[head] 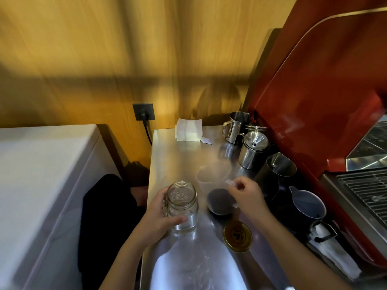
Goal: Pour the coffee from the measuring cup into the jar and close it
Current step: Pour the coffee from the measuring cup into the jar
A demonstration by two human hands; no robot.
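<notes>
Head view: left hand around jar.

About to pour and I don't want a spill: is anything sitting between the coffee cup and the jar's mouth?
Nothing visible does. The measuring cup stands just right of the open jar, bare counter between them. The lid lies nearer, off that path.

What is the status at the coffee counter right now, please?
Left hand gripping empty jar. Right hand on measuring cup, coffee unpoured. Lid off, lying beside. Nothing blocking.
</notes>
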